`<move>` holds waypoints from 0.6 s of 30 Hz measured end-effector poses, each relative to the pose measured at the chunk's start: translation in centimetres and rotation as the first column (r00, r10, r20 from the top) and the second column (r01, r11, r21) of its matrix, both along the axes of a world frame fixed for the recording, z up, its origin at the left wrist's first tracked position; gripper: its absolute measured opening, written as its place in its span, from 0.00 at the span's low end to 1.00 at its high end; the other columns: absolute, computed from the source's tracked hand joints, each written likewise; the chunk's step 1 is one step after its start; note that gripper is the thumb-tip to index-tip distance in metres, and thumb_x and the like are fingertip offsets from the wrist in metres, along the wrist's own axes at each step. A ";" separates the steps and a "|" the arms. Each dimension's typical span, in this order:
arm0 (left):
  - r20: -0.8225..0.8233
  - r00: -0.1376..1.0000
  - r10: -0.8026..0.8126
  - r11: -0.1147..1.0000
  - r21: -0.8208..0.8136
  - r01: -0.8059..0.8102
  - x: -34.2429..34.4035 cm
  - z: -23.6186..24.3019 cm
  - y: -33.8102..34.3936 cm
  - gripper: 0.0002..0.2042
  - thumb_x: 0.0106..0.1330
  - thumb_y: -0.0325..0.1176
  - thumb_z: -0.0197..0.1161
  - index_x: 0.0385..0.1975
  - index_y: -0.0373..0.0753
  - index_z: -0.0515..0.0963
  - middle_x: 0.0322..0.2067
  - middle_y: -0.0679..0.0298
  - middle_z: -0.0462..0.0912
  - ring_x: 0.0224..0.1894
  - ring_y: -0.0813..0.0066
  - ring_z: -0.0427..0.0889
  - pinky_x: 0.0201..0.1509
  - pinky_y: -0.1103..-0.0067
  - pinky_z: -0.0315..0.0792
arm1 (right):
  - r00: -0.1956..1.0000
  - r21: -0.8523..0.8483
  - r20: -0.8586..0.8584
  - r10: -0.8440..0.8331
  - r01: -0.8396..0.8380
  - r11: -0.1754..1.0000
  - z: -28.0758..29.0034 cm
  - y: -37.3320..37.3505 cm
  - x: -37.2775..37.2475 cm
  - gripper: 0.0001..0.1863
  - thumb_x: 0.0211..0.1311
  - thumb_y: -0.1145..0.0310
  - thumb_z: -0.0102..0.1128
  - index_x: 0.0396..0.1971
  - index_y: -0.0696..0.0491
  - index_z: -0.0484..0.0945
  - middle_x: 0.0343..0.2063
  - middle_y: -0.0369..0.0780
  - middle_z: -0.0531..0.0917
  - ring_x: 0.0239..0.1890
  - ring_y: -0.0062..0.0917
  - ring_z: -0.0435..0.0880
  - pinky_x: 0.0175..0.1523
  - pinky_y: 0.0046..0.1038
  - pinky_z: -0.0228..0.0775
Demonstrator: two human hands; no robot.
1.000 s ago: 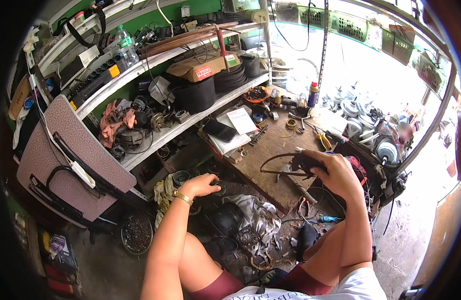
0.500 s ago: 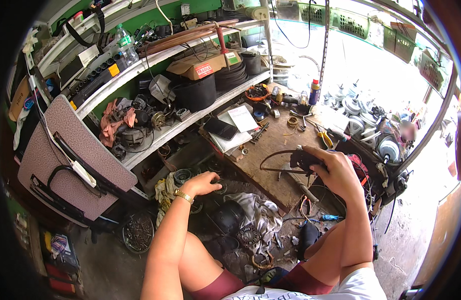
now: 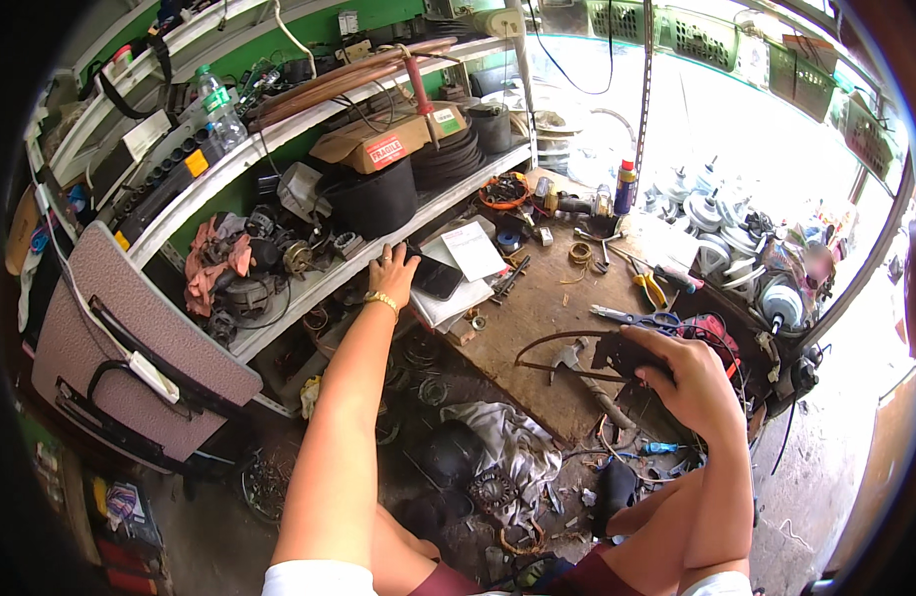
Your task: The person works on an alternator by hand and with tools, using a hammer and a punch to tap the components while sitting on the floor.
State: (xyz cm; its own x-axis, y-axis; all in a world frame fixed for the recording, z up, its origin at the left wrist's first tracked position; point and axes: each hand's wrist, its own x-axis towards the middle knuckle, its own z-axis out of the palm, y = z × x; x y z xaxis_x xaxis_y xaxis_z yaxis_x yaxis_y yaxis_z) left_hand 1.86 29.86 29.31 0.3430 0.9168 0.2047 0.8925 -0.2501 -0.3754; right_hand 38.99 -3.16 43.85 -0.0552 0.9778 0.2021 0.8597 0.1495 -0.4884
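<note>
Across the workbench, my left hand [image 3: 393, 276] reaches out with its fingers stretched, at the left edge of a black smartphone [image 3: 438, 276]. The phone lies on papers [image 3: 473, 250] at the bench's left side; whether my fingertips touch it I cannot tell. My right hand [image 3: 694, 382] is closed on a dark, flat piece with a thin brown loop [image 3: 552, 348] sticking out to the left; its exact kind is unclear. Below that loop lies a hammer [image 3: 592, 382] on the wooden benchtop. Blue-handled scissors [image 3: 641, 318] rest just beyond my right hand.
Yellow-handled pliers [image 3: 651, 291], a screwdriver [image 3: 676, 278] and a spray can [image 3: 626, 187] are on the bench [image 3: 522, 343]. A metal shelf [image 3: 279, 316] with motor parts and a black bucket [image 3: 378, 199] stands left. Rags and a coil part [image 3: 493, 489] lie on the floor.
My left hand has moved forward from above the floor parts to the phone. My right hand, still holding the dark piece, has shifted slightly right and nearer, uncovering the scissors.
</note>
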 end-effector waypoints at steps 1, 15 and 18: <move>-0.039 0.999 0.006 1.000 -0.025 -0.007 0.3 -0.3 1.3 0.40 0.42 0.30 0.75 0.60 0.57 0.66 0.67 0.62 0.56 0.69 0.52 0.54 0.59 0.58 0.65 | 1.000 0.034 -0.007 0.010 -0.009 0.999 -0.2 0.2 0.2 0.26 0.51 0.76 0.62 0.53 0.49 0.76 0.37 0.48 0.83 0.38 0.43 0.81 0.44 0.37 0.71; -0.262 0.954 -0.145 0.982 -0.155 0.106 2.0 -0.9 7.3 0.46 0.27 0.33 0.83 0.56 0.56 0.70 0.67 0.64 0.57 0.71 0.53 0.50 0.62 0.61 0.61 | 1.000 0.037 -0.013 -0.003 0.003 0.999 -1.0 1.7 1.4 0.25 0.52 0.73 0.64 0.54 0.46 0.76 0.28 0.44 0.80 0.29 0.41 0.80 0.37 0.38 0.70; -0.302 0.939 -0.167 0.982 -0.133 0.132 2.1 -0.8 6.9 0.26 0.48 0.31 0.67 0.51 0.56 0.75 0.65 0.65 0.60 0.71 0.56 0.52 0.61 0.64 0.61 | 0.999 0.068 -0.037 0.003 0.000 0.998 -1.3 1.8 1.4 0.25 0.52 0.73 0.64 0.53 0.47 0.76 0.26 0.44 0.79 0.29 0.41 0.79 0.37 0.38 0.69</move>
